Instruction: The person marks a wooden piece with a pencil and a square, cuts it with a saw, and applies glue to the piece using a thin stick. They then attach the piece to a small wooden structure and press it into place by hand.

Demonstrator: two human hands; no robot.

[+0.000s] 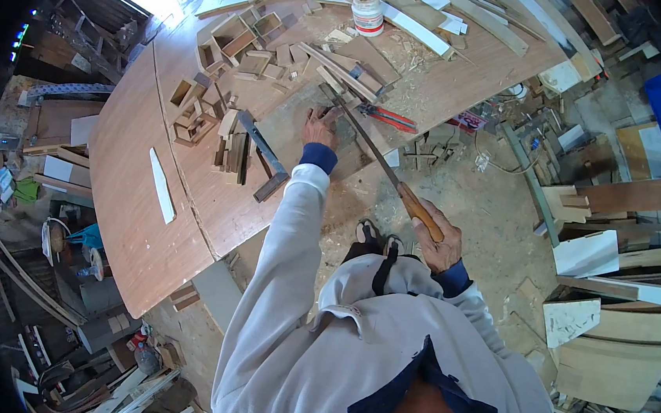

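My right hand [441,241] is wrapped round the wooden handle of a handsaw [378,154]. Its long narrow blade slants up and left over the table edge, with the tip beyond my left hand [321,129]. That hand is down on the worktable [127,149] beside the blade, its fingers bent; whatever lies under them is too small to make out. Left of it lies a try square [263,150] beside a stack of short wood strips [233,153]. Red-handled pliers [389,117] lie right of the blade, near narrow wood strips [341,72].
Small wooden box frames [239,37] and more frames [194,116] sit on the table. A white glue jar [368,15] stands at the back among long boards [424,34]. A pale pointed strip [162,185] lies left. Wood panels [616,357] lean at right; scraps litter the floor.
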